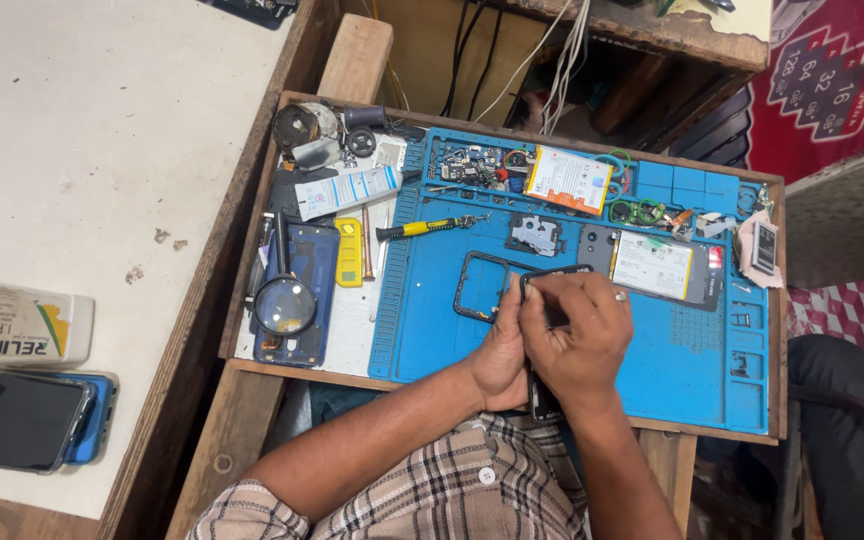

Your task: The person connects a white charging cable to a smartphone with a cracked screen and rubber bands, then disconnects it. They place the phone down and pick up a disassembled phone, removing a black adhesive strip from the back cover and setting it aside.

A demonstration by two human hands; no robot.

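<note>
Both my hands meet over the blue work mat (432, 320). My left hand (500, 355) grips the side of a black phone (542, 283) held on edge. My right hand (577, 335), with a ring on one finger, closes over the phone's top part; whether it holds a small tool I cannot tell. Just left of the phone lies a black phone frame (470, 290) flat on the mat. An opened phone body with a white battery (657, 265) rests just right of my hands.
A yellow-handled screwdriver (417, 228), a loose battery (567, 178), a magnifying glass (285, 303) on a blue phone back and a white tube (347, 190) lie on the tray. On the left tabletop sit a white bottle (17, 322) and stacked phones (22, 420).
</note>
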